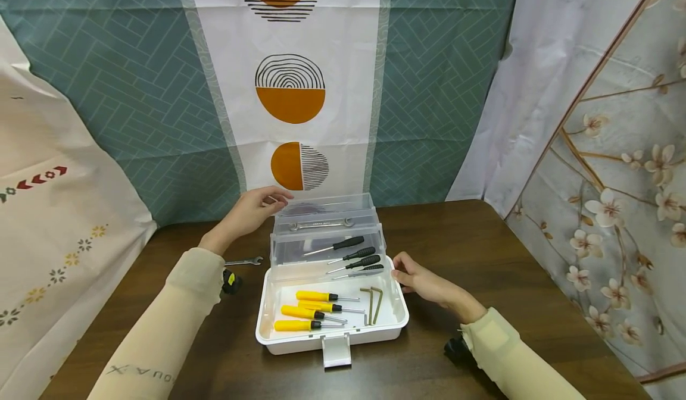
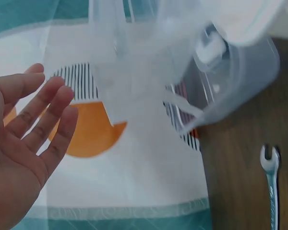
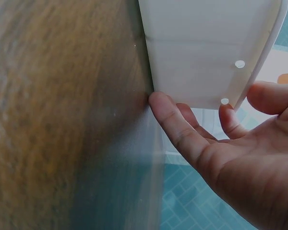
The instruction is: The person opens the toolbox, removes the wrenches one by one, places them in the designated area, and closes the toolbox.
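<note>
White toolbox point(image 1: 268, 305) open in the middle of the dark wood tabletop point(image 1: 482, 257), clear cantilever trays point(image 1: 327, 233) stepped up and back behind the bottom well. In the well, seen only from the head view: four yellow-handled screwdrivers point(image 1: 308, 311) lying side by side, two hex keys point(image 1: 373, 303) to their right. On the lower clear tray, four black-handled screwdrivers point(image 1: 354, 256); on the upper one, a combination wrench point(image 1: 320, 225).

Left hand point(image 1: 252, 209) at the back left corner of the top tray, fingers straight and relaxed, holding nothing; in the left wrist view, open palm point(image 2: 24, 139) just short of the blurred clear plastic, contact not certain. Same view also shows a small open-end wrench point(image 2: 270, 187) lying on the tabletop, left of the toolbox in the head view.

Right hand point(image 1: 423, 281) against the right wall of the toolbox; right wrist view, from below, shows the thumb point(image 3: 175, 122) pressed on the white wall and fingertips point(image 3: 230, 117) touching its lower edge, loosely spread, not gripping.
</note>
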`<state>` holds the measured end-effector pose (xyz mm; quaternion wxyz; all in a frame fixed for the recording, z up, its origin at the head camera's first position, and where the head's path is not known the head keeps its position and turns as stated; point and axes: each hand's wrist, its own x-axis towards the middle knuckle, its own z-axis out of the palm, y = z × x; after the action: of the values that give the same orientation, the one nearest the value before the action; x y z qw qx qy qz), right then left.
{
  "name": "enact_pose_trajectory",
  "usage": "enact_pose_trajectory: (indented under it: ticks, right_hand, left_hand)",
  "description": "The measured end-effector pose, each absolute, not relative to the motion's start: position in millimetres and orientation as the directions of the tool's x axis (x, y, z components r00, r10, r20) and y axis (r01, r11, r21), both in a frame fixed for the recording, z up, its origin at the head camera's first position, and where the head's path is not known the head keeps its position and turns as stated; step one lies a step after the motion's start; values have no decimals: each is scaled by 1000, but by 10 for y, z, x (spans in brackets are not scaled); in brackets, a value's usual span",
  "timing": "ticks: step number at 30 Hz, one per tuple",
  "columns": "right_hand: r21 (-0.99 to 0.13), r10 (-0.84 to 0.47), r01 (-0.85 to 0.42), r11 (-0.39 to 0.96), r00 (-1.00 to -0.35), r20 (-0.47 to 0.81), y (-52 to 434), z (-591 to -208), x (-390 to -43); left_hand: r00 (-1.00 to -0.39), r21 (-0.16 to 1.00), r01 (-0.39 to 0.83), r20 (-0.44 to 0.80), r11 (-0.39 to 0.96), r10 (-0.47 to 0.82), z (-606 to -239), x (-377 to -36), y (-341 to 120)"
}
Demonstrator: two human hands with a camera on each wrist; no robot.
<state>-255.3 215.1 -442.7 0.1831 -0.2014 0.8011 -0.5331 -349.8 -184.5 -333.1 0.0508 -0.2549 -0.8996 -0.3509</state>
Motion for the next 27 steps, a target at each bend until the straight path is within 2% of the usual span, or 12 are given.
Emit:
enact_pose_trajectory:
  ticks: [15,27]
  right_hand:
    - [-937,-523,-129,325,-850,-65,2138,-4407,-2541]
    - [-936,-517,-132,326,-854,-59,2135,-4408,-2538]
  left_hand:
    - [-804,603,563,244,565,542,-3206,-3527,-1508]
    - [-765,619,565,147,546,626,-3181,-3620,-1329]
